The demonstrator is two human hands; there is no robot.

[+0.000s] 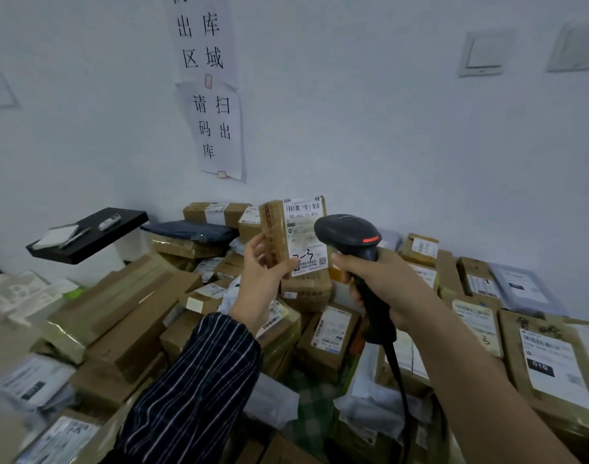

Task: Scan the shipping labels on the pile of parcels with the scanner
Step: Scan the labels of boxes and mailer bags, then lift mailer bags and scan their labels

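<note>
**Small parcel held up beside a handheld scanner, above the parcel pile**

The left hand (262, 266), emerging from a dark striped sleeve (192, 390), grips a small parcel (275, 234) wrapped in brown tape. The fingers curl round its left edge and the thumb presses on its lower front. The parcel stands upright and is lifted clear of the heap. Its white shipping label (306, 229) faces the camera, with the barcode at the top and a handwritten mark near the bottom.

The right hand (382, 279) is clenched round the grip of a black scanner (348, 233). The scanner's head sits just beside the label's right edge and carries an orange-red strip. Which way its reading window points cannot be told. A black cable (399, 380) hangs from the base of the grip.

Below both hands lies the pile of parcels (132, 316). It consists of taped cardboard boxes and a few grey or white mailer bags, many with labels, stacked unevenly against the white wall (370, 128).

At left, a black tray (119, 229) holds a pen (75, 236) and a white pad. Paper notices (216, 128) with Chinese characters are taped to the wall. Two wall switches (484, 53) appear at upper right.
</note>
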